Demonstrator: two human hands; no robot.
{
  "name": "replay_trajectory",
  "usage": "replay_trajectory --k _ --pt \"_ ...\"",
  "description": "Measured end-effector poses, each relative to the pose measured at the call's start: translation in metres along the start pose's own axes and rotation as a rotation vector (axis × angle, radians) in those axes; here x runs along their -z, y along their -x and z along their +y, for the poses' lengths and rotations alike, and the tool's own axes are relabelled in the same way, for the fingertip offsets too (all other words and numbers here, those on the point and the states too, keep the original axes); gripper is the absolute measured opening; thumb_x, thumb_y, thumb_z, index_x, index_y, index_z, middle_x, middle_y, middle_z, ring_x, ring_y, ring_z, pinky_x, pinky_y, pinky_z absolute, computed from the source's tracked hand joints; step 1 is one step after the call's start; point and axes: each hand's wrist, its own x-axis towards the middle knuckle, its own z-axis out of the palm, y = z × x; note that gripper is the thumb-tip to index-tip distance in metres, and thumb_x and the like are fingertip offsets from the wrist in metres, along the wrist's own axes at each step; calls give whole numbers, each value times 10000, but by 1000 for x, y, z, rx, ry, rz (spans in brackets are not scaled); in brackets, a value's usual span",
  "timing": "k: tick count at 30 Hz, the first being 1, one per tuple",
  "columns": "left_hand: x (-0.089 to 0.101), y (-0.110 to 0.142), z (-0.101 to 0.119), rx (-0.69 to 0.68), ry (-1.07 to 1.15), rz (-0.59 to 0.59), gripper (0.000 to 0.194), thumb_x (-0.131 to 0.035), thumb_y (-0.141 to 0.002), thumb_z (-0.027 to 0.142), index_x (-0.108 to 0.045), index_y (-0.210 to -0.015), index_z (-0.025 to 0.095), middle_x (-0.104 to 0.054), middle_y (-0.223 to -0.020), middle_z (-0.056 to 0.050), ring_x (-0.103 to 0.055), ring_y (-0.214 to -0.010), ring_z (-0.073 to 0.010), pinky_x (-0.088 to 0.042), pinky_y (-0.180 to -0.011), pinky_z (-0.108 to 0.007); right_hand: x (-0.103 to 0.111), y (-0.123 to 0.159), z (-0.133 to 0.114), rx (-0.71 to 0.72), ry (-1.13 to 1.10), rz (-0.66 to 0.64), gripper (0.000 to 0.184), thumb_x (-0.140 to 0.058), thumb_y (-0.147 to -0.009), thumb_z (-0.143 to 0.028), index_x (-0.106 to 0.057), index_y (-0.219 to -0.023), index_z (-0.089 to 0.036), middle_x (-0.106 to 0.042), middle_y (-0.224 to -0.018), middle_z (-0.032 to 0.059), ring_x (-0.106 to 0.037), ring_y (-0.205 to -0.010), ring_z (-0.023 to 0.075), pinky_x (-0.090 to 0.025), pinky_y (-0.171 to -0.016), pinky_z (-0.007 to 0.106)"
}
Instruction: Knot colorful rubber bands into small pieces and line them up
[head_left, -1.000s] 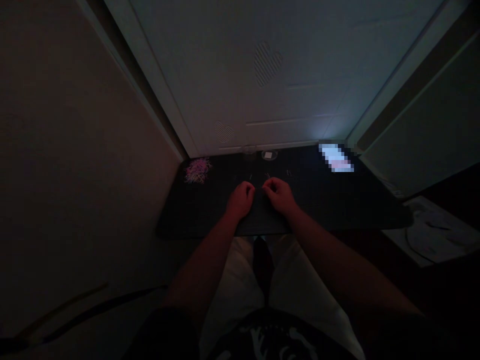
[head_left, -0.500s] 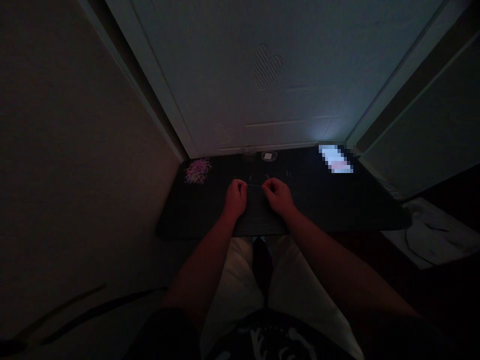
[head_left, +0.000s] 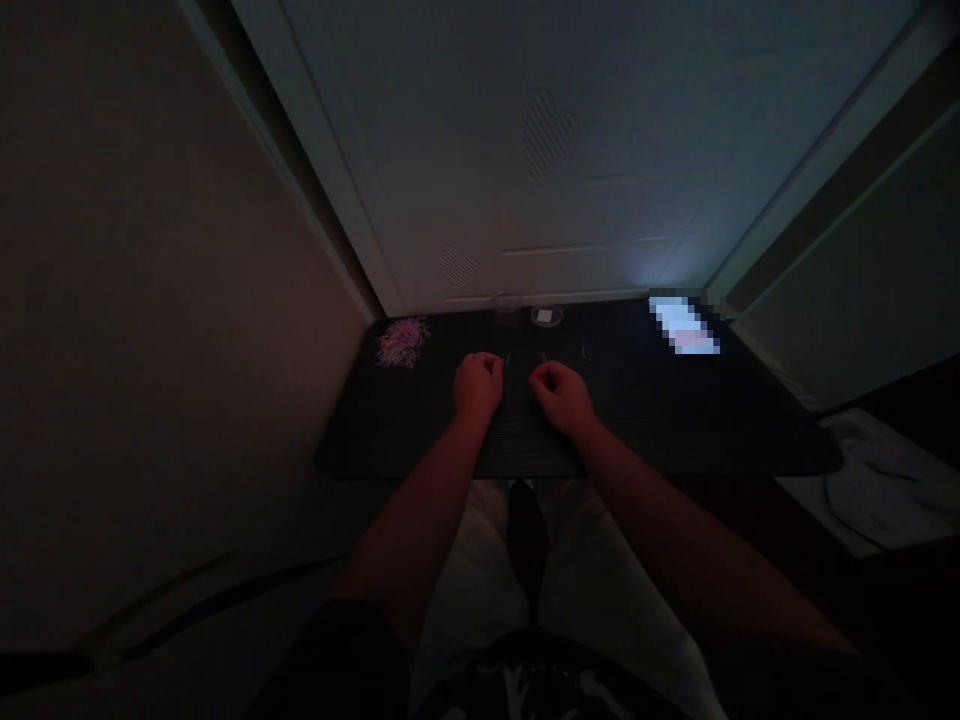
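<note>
Both the left hand [head_left: 478,383] and the right hand [head_left: 562,393] have a closed grip, thumb against curled fingers; what either may pinch is too fine and dark to make out. They are apart, above the middle of the desk [head_left: 697,420]. Just beyond them lie thin short strips [head_left: 586,352], some beside the fingertips, their exact number unclear.

A tangled pink pile [head_left: 403,343] sits at the far left corner. Near the middle of the far edge stand a clear cup [head_left: 507,305], barely visible, and a round dish [head_left: 547,316] with a white square in it. A bright rectangle [head_left: 684,325] at the far right corner is pixelated.

The desk is dark with rounded near corners, its far edge by a pale panel [head_left: 637,120] bearing striped hearts. The room is dim. A whitish object [head_left: 900,480] beyond the right edge is cut off by the view.
</note>
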Motion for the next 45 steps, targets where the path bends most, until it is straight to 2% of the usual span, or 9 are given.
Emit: replay_trajectory --k 3,9,25,32,41,45 --pt "-3 -4 4 12 -81 5 205 -492 -831 311 -664 -833 198 -637 -894 -57 -577 -831 -165 -427 -743 -272 0 0 0 1 6 3 89 -513 -728 -262 -550 -714 -182 -536 -631 -5 -487 -588 127 -381 -564 257" --pt "-9 -6 3 31 -122 -67 240 -485 -838 365 -678 -879 227 -642 -913 -50 -581 -833 -166 -432 -725 -268 0 0 0 -6 -5 -8 90 -517 -731 -267 -547 -721 -183 -536 -637 -3 -490 -587 127 -382 -562 258" --pt "-8 -6 5 55 -156 -89 258 -504 -822 403 -652 -947 232 -641 -979 -51 -585 -869 -162 -434 -740 -263 0 1 -1 -11 -25 0 111 -517 -722 -286 -552 -706 -182 -531 -628 -7 -483 -577 127 -375 -552 265" --pt "-10 -7 2 34 -146 -83 216 -513 -822 366 -665 -856 218 -666 -916 -63 -596 -821 -169 -432 -712 -274 0 1 1 -13 -21 6 96 -521 -717 -273 -553 -707 -183 -533 -634 -5 -482 -581 126 -378 -559 261" --pt "-6 -7 3 50 -107 -90 232 -537 -802 389 -682 -861 218 -678 -897 -53 -602 -811 -162 -439 -716 -272 1 2 -1 6 -41 9 100 -506 -725 -270 -544 -700 -180 -521 -629 -9 -481 -584 125 -375 -563 256" --pt "-4 -3 3 27 -73 -57 256 -553 -782 410 -682 -854 202 -676 -871 -50 -600 -802 -159 -442 -716 -269 2 2 -2 0 -33 2 96 -509 -720 -267 -543 -702 -179 -519 -623 -11 -475 -571 122 -369 -552 252"
